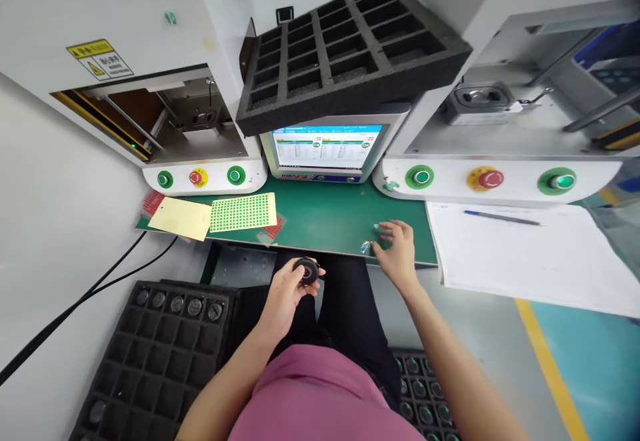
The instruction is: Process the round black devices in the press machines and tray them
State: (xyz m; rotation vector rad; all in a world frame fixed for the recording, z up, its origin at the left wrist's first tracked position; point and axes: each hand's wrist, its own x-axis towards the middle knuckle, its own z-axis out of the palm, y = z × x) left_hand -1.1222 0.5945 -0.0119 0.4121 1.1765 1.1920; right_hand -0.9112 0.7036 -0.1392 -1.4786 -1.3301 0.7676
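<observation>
My left hand [285, 291] grips a small round black part [306, 271] over my lap, just below the front edge of the green mat [325, 217]. My right hand [397, 247] rests on the mat's front edge with fingers spread, its fingertips next to a small shiny piece [367, 247]. A black foam tray [160, 347] with several round parts in its top row lies at my lower left. Another foam tray [423, 397] filled with round parts lies at my lower right.
An empty black foam tray [350, 47] sits above a screen [327, 147]. Two white machines flank it, with green and red buttons [199, 177] [489, 179]. A green dot sticker sheet [243, 212], a yellow card [180, 217], and papers with a pen [503, 217] lie on the bench.
</observation>
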